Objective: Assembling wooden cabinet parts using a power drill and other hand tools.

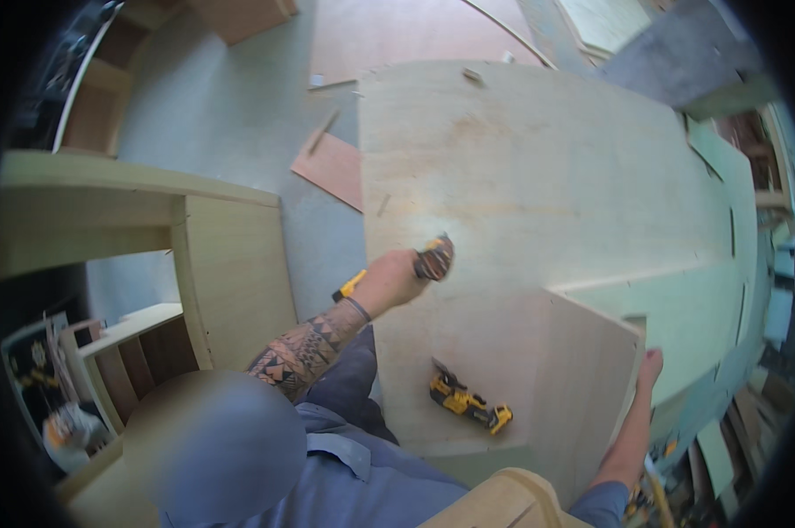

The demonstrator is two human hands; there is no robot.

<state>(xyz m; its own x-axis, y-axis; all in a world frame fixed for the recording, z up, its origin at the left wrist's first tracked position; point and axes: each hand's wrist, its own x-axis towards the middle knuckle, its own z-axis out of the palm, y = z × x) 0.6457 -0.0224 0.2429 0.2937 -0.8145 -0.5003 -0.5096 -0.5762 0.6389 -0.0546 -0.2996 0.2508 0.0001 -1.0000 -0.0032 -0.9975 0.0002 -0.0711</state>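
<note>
My left hand [396, 280] is wrapped round a yellow-and-black cordless power tool [434, 258]. Its front end is over the pale plywood sheet [503, 176]; motion blur hides its exact kind and whether it touches the wood. On the right, my right hand [650, 368] grips the outer edge of an upright plywood panel [582, 378], with its fingers partly hidden. A second yellow-and-black cordless power tool [470, 402] lies between that panel and my body, to the panel's left.
A wooden cabinet frame [239, 264] stands at the left. A reddish board [331, 172] lies on the floor beyond it. One small wood scrap [472, 75] rests at the sheet's far edge. Wood offcuts [723, 458] crowd the lower right.
</note>
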